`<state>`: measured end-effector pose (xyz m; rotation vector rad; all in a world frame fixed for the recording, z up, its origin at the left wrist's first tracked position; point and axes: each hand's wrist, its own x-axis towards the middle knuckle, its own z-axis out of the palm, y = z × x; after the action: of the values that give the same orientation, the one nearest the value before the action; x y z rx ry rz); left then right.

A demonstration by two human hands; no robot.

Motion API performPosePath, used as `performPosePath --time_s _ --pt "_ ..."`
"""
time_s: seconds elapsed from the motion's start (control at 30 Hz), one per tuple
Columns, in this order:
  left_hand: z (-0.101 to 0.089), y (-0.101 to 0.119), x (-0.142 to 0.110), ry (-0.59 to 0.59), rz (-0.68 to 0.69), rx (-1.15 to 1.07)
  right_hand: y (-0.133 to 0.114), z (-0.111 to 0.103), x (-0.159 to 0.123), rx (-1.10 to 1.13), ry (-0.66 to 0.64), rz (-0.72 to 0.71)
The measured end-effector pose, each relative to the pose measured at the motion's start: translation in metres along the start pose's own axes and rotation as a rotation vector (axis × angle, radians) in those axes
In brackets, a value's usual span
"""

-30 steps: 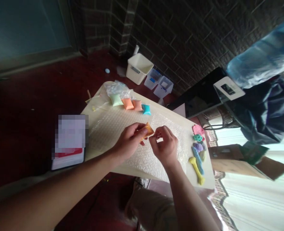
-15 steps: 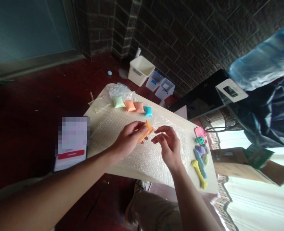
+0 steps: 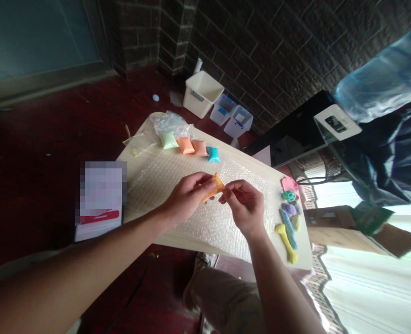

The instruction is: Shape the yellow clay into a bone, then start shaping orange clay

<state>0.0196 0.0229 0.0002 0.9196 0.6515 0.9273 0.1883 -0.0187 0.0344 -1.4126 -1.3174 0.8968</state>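
My left hand is closed around a small orange clay packet, held above a sheet of bubble wrap on a pale table. My right hand is closed in a pinch at the packet's right corner. A row of sealed clay packets lies at the far end: green, two orange, and blue. Shaped clay pieces in pink, green, purple, blue and yellow lie along the right edge.
A blurred box with a red strip sits at the table's left. Clear plastic bags lie at the far corner. A white bin and two clear tubs stand by the brick wall. A black stand is at the right.
Half a second ago my right hand was open and slightly away from the packet; now its fingers have closed on the packet's corner again, as they were one second ago.
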Motion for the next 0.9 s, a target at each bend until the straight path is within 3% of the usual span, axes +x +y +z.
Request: performPosePath --time_s 0.4,0.6,0.77,0.9 --pt "0.002 0.003 -0.004 0.030 0.119 0.100 0.007 0.009 0.002 0.084 0.127 0.050" --pt "-0.007 -0.002 -0.001 0.011 0.158 0.187 0.000 -0.001 -0.002 -0.017 0.012 -0.002" --pt "-0.006 -0.002 0.000 -0.036 0.177 0.118 -0.008 -0.012 -0.005 -0.178 -0.016 -0.033" --pt "-0.004 -0.003 -0.004 -0.009 0.221 0.177 -0.012 -0.014 -0.009 -0.307 -0.016 -0.038"
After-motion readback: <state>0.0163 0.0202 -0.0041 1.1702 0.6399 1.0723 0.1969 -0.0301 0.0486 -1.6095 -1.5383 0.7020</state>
